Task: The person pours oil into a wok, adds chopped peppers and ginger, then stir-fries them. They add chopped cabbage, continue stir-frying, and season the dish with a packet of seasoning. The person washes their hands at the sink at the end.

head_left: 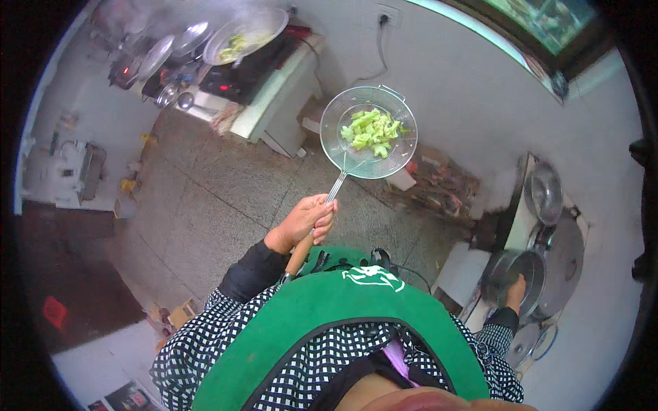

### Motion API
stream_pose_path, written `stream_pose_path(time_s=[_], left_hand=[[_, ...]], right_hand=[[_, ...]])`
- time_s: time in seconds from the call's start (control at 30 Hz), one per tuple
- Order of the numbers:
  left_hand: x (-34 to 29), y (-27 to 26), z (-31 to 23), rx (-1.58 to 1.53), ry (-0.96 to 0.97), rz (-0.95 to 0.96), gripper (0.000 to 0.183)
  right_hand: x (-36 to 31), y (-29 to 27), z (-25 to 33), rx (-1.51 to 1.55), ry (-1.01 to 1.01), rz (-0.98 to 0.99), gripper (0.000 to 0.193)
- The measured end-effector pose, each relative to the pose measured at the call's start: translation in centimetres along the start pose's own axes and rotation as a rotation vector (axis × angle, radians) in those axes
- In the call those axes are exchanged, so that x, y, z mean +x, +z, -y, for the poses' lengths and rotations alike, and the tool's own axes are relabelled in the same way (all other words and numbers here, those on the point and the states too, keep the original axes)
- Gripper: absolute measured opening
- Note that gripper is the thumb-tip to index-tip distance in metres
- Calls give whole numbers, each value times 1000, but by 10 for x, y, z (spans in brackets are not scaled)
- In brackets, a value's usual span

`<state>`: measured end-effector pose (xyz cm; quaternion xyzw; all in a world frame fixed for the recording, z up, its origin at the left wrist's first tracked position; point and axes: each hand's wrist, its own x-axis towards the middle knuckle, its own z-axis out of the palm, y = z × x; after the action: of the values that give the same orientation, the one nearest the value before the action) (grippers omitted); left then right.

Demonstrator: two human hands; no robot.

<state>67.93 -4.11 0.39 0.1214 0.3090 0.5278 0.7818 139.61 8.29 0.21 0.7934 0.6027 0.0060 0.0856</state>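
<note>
My left hand (307,224) is closed round the lower shaft and wooden handle (299,256) of a wire-mesh strainer (332,149), held out over the floor. Chopped pale-green vegetable pieces (373,131) lie in its round basket. Off to the right, my right hand (515,293) is at the edge of a dark metal bowl (499,277) and appears to grip its rim; its fingers are small and partly hidden. Other round metal pans crowd beside that bowl, among them a large grey lid or pan (563,267) and a shiny bowl (543,193).
At the back left, a counter (271,103) carries a cooktop (240,79) and a wide pan (271,31) with greens in it. A ladle (186,101) lies near the counter's edge. Boxes (439,181) stand low along the wall, and a power cord (381,55) hangs from a socket.
</note>
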Motion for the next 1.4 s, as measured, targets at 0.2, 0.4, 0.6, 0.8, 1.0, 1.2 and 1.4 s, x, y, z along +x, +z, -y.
stream_pose_path(time_s=[0.2,0.4,0.6,0.8,1.0,1.2,1.4], left_hand=[[-45,50,12,159,170,-173,16],[-21,130,80,327,445,-496,16],[44,143,76,589,672,-705,16],[95,92,19,1783,940,-1043,19],[103,103,38,1943,597,-1126,14],[67,109,69,1607,876,-953,14],[66,98,54,870,1001,-743,27]], right_hand=[[32,16,84,400,-302,-154,21],[74,15,130,607,-807,86,13],[58,-15,138,643,-1064,153,12],[48,-62,210,798,-1132,122,12],[-3,-111,279,862,-1275,139,26],[-40,-107,290,504,-1271,129,56],[-14,-117,285,326,-1034,53,41]])
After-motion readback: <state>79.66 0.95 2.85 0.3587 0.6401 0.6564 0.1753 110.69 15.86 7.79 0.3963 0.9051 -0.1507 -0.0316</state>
